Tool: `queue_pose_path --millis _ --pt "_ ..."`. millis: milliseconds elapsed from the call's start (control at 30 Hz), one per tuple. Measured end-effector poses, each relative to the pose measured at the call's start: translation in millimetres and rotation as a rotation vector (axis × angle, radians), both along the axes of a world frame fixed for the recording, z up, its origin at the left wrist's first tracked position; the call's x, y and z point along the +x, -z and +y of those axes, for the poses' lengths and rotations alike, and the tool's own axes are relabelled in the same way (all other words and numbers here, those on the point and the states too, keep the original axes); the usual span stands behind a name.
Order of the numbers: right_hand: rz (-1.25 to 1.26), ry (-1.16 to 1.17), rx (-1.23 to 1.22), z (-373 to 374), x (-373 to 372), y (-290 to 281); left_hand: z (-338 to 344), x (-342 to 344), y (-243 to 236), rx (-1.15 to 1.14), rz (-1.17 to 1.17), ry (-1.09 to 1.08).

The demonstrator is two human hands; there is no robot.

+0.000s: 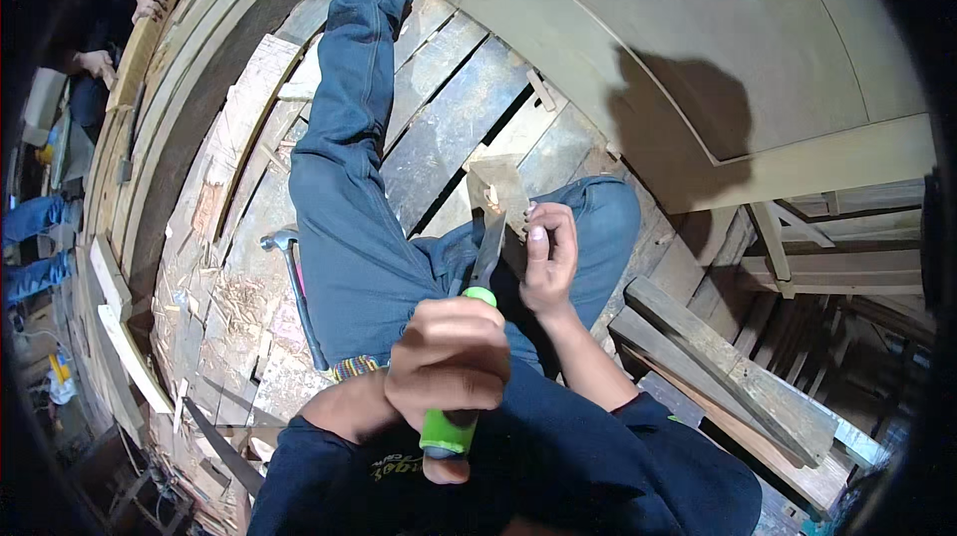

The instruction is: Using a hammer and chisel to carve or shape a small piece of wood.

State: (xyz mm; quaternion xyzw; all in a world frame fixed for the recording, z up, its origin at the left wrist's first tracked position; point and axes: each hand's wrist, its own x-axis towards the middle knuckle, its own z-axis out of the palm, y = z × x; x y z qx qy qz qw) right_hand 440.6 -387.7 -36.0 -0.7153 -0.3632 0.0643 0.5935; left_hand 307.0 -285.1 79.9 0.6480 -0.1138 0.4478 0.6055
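My left hand (449, 361) is wrapped around the green handle of a chisel (488, 255), its metal blade pointing away from me. The blade lies against a wooden block (506, 177) held upright between my legs, with a small pale chip on its top end. Curled fingers of my right hand (551, 252) rest at the block's right edge, thumb raised beside it. Much of the block's lower part is in shadow or hidden by the blade and hand.
A hammer (299, 287) lies left of my leg among wood shavings (239, 312). Lower left is a saw blade (221, 441). A large wooden panel (738, 57) stands ahead right; stacked boards (728, 376) lie at right. Another person's hands (150, 3) touch a beam, far left.
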Motion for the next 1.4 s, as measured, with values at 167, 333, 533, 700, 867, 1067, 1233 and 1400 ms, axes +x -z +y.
queue_pose_path --millis 167,333,533,700,867,1067,1233,1400 --pt "0.005 -0.013 0.025 2.8 -2.0 2.8 6.0 37.4 80.0 -0.030 0.138 -0.118" --pt "0.017 0.021 0.012 -0.9 3.5 -2.4 4.0 20.3 46.9 -0.152 -0.020 -0.085" --pt "0.058 0.030 0.030 3.9 15.7 -0.8 3.4 30.7 38.2 0.070 0.052 -0.092" --pt "0.025 0.018 0.026 4.5 5.2 -1.1 -2.8 34.4 102.3 -0.464 0.286 -0.247" --pt "0.040 0.047 0.063 2.4 19.0 0.8 8.3 30.6 50.1 -0.406 -0.005 -0.255" --pt "0.032 -0.071 0.047 -2.9 20.1 -1.1 17.5 14.5 36.9 -0.572 0.283 -0.147" --pt "-0.211 -0.221 -0.260 -10.3 34.3 -33.1 22.9 6.3 35.7 -0.931 0.149 0.115" --pt "-0.029 -0.104 -0.842 -18.7 62.2 -61.7 24.4 0.6 30.3 -0.786 0.440 -0.013"
